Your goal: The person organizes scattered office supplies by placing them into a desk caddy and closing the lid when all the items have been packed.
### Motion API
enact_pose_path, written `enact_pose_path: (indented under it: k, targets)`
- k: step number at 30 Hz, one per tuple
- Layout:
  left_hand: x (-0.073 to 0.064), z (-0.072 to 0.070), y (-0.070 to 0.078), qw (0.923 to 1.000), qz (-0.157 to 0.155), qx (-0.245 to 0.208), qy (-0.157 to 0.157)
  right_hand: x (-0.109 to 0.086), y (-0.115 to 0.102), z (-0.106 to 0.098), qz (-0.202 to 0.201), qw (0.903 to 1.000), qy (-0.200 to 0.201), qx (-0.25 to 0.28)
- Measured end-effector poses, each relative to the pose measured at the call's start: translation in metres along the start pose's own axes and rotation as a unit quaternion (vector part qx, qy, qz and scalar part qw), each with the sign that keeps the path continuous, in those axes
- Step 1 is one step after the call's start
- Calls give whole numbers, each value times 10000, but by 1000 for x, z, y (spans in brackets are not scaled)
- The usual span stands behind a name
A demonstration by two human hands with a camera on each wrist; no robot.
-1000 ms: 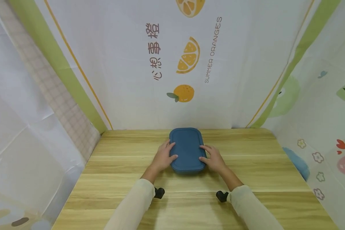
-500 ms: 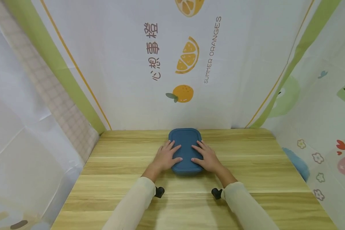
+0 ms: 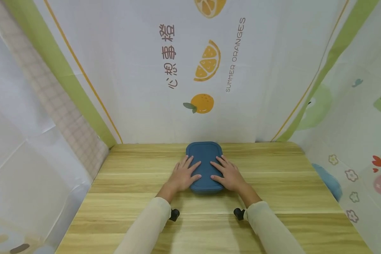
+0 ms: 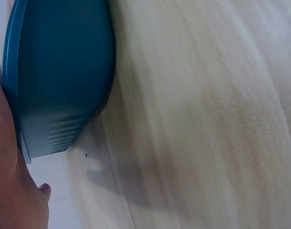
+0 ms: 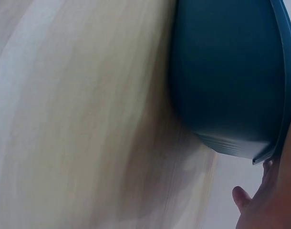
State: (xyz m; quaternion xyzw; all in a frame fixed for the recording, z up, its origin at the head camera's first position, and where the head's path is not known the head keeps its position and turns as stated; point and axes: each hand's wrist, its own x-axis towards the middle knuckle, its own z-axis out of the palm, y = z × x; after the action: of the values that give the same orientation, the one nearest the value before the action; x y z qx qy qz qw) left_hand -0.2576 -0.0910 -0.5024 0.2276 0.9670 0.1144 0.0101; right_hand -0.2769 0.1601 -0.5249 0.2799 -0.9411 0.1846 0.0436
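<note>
A blue lidded box (image 3: 205, 151) with rounded corners sits on the wooden table, near its back edge. My left hand (image 3: 181, 176) lies over the lid's left edge, fingers spread and mostly straight. Over the right edge, my right hand (image 3: 231, 176) rests the same way, with its thumb and forefinger on the lid. In the left wrist view the box's ribbed side wall (image 4: 64, 71) stands on the table, with the left hand (image 4: 12, 181) along the lid rim. The right wrist view has the other side of the box (image 5: 226, 71) and the right hand (image 5: 274, 195) beside it.
The pale wooden table (image 3: 127, 204) extends to both sides and in front of the box. Directly behind stands a white curtain (image 3: 139, 116) printed with oranges. More printed cloth (image 3: 362, 141) hangs at the right. A black mount (image 3: 175, 214) shows at the left wrist.
Both hands have moved inward from the box's sides, with more of the fingers now over the lid. The box has barely shifted. Over the last half second almost nothing moves.
</note>
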Motion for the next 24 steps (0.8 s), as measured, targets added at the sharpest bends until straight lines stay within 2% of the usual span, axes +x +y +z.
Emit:
enact_pose_path:
  k: [9,13,20,24]
  targets:
    - [3,3,-3,9999,22,-111,130,2,2,2,-16,9998,178,68]
    - [3,5,-5,9990,36,-337,294,-2,4,1,-71,9988,386,295]
    - [-7,2,-12,9945,18,-768,711,-15,13,-4,-369,9944,921,364]
    - [-17,0,-20,9910,154,-946,937,-27,20,-8,-501,9937,973,244]
